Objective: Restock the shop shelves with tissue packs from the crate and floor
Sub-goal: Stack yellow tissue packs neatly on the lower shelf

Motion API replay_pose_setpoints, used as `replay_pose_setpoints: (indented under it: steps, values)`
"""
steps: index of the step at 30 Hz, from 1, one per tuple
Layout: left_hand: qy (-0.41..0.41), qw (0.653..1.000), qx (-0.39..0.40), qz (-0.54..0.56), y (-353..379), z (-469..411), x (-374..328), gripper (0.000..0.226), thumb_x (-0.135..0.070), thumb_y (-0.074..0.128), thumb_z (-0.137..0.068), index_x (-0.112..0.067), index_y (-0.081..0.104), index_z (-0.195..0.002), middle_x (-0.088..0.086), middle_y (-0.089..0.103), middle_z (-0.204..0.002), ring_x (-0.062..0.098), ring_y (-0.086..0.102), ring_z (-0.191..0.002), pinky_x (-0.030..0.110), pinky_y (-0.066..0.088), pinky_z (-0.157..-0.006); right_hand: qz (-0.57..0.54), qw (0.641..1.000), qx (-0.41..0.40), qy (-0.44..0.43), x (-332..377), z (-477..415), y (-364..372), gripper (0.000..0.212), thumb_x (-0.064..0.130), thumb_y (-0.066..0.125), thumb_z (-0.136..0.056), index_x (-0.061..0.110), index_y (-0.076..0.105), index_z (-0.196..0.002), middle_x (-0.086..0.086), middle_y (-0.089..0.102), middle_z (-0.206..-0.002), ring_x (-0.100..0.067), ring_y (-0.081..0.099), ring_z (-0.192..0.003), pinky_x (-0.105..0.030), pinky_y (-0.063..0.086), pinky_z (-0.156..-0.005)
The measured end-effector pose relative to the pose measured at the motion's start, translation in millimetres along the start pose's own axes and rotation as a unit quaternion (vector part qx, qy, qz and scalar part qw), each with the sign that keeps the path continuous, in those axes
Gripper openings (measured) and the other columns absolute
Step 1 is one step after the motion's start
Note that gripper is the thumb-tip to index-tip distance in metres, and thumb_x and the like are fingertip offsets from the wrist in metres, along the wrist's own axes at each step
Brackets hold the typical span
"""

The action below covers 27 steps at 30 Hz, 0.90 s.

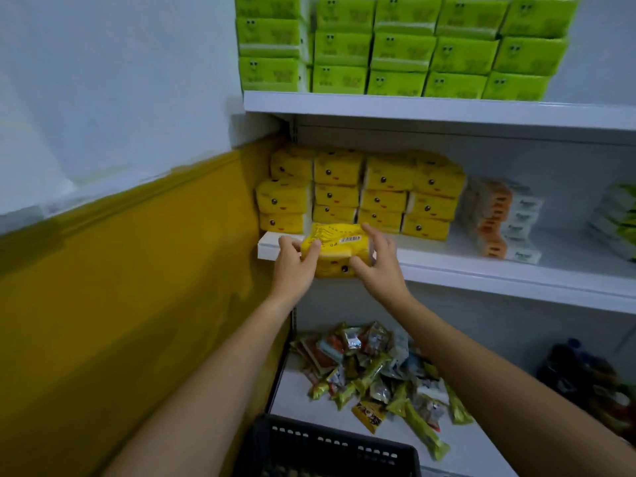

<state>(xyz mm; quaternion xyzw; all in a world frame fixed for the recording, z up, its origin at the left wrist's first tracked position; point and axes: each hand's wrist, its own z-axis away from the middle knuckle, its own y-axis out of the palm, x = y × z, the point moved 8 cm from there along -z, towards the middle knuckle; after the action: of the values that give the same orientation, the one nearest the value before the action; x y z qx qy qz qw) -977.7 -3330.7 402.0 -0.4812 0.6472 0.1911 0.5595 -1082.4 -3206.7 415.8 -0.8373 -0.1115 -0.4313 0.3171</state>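
Observation:
I hold a yellow tissue pack (339, 247) with both hands at the front edge of the middle shelf (481, 270). My left hand (296, 261) grips its left end with curled fingers. My right hand (377, 258) grips its right end, thumb underneath and fingers over the top. The pack's barcode side faces up. Behind it stand stacked yellow tissue packs (361, 192), three layers high. The black crate (327, 449) sits below at the bottom edge; its contents are mostly hidden.
Green tissue packs (406, 46) fill the top shelf. Orange-and-white tissue packs (499, 218) and white-green packs (616, 218) stand to the right on the middle shelf. A pile of snack packets (375, 370) and dark bottles (581, 373) lie on the lower shelf. A yellow-and-white wall (120, 235) is on the left.

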Motion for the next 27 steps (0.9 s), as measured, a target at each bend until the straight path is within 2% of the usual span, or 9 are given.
replay_pose_setpoints:
  steps: [3, 5, 8, 12, 15, 18, 21, 25, 27]
  values:
    - [0.058, 0.998, -0.002, 0.03, -3.0, -32.8, -9.2, 0.04, -0.025, 0.046, -0.097, -0.016, 0.036, -0.135, 0.007, 0.048, -0.124, 0.018, 0.05, -0.108, 0.023, 0.043, -0.085, -0.028, 0.999, 0.021, -0.015, 4.9, -35.1, 6.0, 0.061, 0.007, 0.052, -0.089, 0.016, 0.027, -0.145, -0.001, 0.027, -0.15, -0.012, 0.025, -0.138, -0.019, 0.026, -0.102]
    - [0.11, 0.994, -0.01, 0.003, -7.4, -60.8, -17.3, 0.034, -0.022, 0.043, -0.099, -0.022, 0.045, -0.132, 0.007, 0.05, -0.129, 0.02, 0.049, -0.116, 0.035, 0.045, -0.096, -0.044, 0.998, 0.024, -0.024, 8.8, -58.3, 11.9, 0.061, 0.007, 0.05, -0.091, 0.017, 0.025, -0.146, 0.002, 0.026, -0.152, -0.012, 0.022, -0.139, -0.022, 0.025, -0.107]
    - [0.151, 0.986, -0.059, -0.05, -23.5, -101.8, -33.4, 0.022, -0.02, 0.044, -0.098, -0.02, 0.059, -0.114, 0.009, 0.057, -0.117, 0.02, 0.051, -0.11, 0.032, 0.043, -0.094, -0.002, 0.999, 0.002, -0.043, 19.5, -98.0, 18.1, 0.06, 0.014, 0.05, -0.093, 0.022, 0.023, -0.146, 0.004, 0.028, -0.151, -0.017, 0.026, -0.136, -0.033, 0.026, -0.109]
    - [0.188, 0.973, -0.111, -0.072, -48.4, -143.2, -64.0, 0.022, -0.019, 0.046, -0.096, -0.014, 0.06, -0.112, 0.008, 0.058, -0.115, 0.016, 0.051, -0.107, 0.02, 0.036, -0.088, -0.016, 0.997, -0.034, -0.063, 46.1, -146.6, 24.8, 0.06, 0.015, 0.05, -0.092, 0.019, 0.024, -0.146, -0.005, 0.035, -0.138, -0.012, 0.044, -0.109, -0.026, 0.033, -0.096]
    - [0.177, 0.977, -0.114, -0.046, -54.4, -160.6, -62.3, 0.016, -0.018, 0.05, -0.094, -0.014, 0.058, -0.107, 0.009, 0.057, -0.111, 0.017, 0.051, -0.101, 0.025, 0.039, -0.086, -0.074, 0.994, -0.076, 0.005, 39.9, -173.2, 26.7, 0.072, 0.024, 0.059, -0.087, 0.016, 0.02, -0.146, -0.01, 0.022, -0.148, -0.023, 0.028, -0.135, -0.033, 0.028, -0.109]
    - [0.156, 0.984, -0.079, -0.027, -39.6, -158.9, -41.8, 0.013, -0.017, 0.051, -0.094, -0.016, 0.055, -0.106, 0.007, 0.056, -0.107, 0.02, 0.053, -0.099, 0.032, 0.044, -0.085, -0.182, 0.98, -0.04, 0.076, 20.6, -177.4, 41.2, 0.077, 0.047, 0.068, -0.072, 0.021, 0.038, -0.139, -0.006, 0.039, -0.141, -0.022, 0.046, -0.123, -0.045, 0.043, -0.1]
    - [0.125, 0.992, 0.012, -0.024, -12.2, -148.0, -13.5, 0.012, -0.013, 0.052, -0.093, -0.019, 0.052, -0.103, 0.006, 0.055, -0.108, 0.024, 0.056, -0.097, 0.039, 0.049, -0.088, -0.26, 0.962, -0.022, 0.083, 7.0, -160.4, 48.7, 0.063, 0.024, 0.067, -0.083, 0.026, 0.037, -0.138, -0.001, 0.053, -0.129, -0.019, 0.057, -0.107, -0.037, 0.052, -0.083]
    - [0.135, 0.979, 0.03, -0.153, 3.6, -128.7, -12.5, 0.027, -0.027, 0.044, -0.097, -0.015, 0.056, -0.118, 0.013, 0.035, -0.138, 0.025, 0.037, -0.128, 0.027, 0.029, -0.104, -0.096, 0.992, -0.06, -0.056, 21.9, -136.2, 29.6, 0.062, 0.007, 0.06, -0.086, 0.017, 0.034, -0.141, 0.002, 0.039, -0.144, -0.013, 0.037, -0.132, -0.028, 0.034, -0.108]
    - [0.121, 0.989, 0.015, -0.082, 1.9, -119.5, -29.5, 0.042, -0.037, 0.04, -0.098, -0.017, 0.045, -0.134, 0.009, 0.032, -0.144, 0.02, 0.032, -0.134, 0.024, 0.026, -0.105, -0.065, 0.993, -0.063, -0.082, 25.6, -123.4, 26.0, 0.068, 0.006, 0.06, -0.085, 0.017, 0.028, -0.144, 0.003, 0.034, -0.147, -0.01, 0.031, -0.135, -0.02, 0.028, -0.107]
